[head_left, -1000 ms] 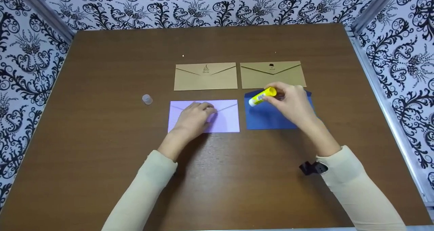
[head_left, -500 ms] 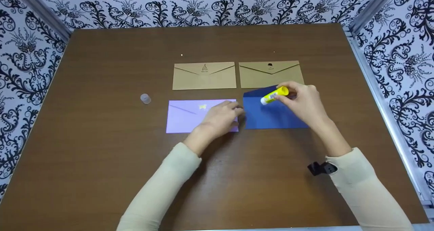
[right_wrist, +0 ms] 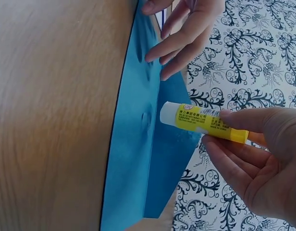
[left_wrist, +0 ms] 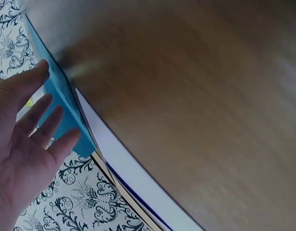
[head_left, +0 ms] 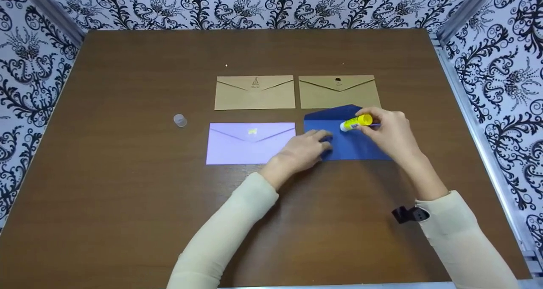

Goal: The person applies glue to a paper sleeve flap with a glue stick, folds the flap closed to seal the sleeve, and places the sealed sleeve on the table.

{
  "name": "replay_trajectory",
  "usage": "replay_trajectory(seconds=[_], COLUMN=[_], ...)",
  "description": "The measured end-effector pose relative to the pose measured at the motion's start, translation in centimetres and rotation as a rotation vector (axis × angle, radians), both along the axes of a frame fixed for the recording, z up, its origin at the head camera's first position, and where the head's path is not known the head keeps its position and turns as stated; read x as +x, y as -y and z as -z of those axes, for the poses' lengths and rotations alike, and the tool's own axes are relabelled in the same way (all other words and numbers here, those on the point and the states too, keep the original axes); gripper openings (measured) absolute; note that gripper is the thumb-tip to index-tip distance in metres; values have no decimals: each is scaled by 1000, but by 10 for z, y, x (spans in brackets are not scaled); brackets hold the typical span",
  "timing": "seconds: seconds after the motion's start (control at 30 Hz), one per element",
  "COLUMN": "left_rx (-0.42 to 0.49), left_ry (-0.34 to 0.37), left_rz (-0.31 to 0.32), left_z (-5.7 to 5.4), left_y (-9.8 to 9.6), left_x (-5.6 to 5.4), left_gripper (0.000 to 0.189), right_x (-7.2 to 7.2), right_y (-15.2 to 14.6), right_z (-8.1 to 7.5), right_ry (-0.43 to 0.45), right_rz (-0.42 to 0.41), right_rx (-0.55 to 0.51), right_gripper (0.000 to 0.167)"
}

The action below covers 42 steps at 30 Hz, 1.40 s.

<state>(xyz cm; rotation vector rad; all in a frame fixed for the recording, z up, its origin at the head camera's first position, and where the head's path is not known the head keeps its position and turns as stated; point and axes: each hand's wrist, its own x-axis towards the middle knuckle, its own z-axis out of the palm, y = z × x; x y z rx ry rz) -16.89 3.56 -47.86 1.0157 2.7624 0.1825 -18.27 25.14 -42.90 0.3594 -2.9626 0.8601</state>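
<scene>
A blue envelope point(head_left: 352, 149) lies on the table with its pointed flap point(head_left: 324, 114) unfolded away from the person. Thumb and fingers of my right hand point(head_left: 394, 134) pinch a yellow glue stick point(head_left: 356, 122) over it. In the right wrist view the glue stick point(right_wrist: 201, 120) has its white end toward the flap. My left hand point(head_left: 303, 151) reaches over the envelope's left part, fingers spread and slightly bent, holding nothing. The left wrist view shows the left hand point(left_wrist: 23, 144) beside the envelope point(left_wrist: 71, 103). A lilac envelope point(head_left: 237, 149) lies under the left wrist's side.
Two tan envelopes, a left one point(head_left: 254, 100) and a right one point(head_left: 339, 98), lie behind in a row. A small translucent cap point(head_left: 180, 120) sits to the left on the brown table point(head_left: 127, 195). Patterned wall coverings point(head_left: 271, 9) border the table.
My left hand has moved right, from the lilac envelope onto the blue one, uncovering the lilac flap. The right hand has shifted slightly right with the glue stick.
</scene>
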Motion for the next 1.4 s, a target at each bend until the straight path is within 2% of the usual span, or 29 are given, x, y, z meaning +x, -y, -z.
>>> replay_trajectory(seconds=[0.13,0.37,0.63,0.93,1.4], left_rx=[-17,19,10,12,-3], left_ry=[6,16,32,27,28], left_rz=[7,5,-7,-12,-18], left_z=[2,1,2,4,3], left_y=[-4,-5,-7,-7,-8], left_x=[0,-2,-4,-4,-5], left_gripper=[34,36,36,35,35], right_x=[2,6,11,9,0], right_y=[-2,-5,-7,-6,11], right_z=[5,12,5,1,8], right_ry=[-10,-78,-57,-117,-133], right_rz=[-15,-92,-100,-176,-201], right_rx=[39,129,207,317,251], right_gripper=[28,27,29,26,25])
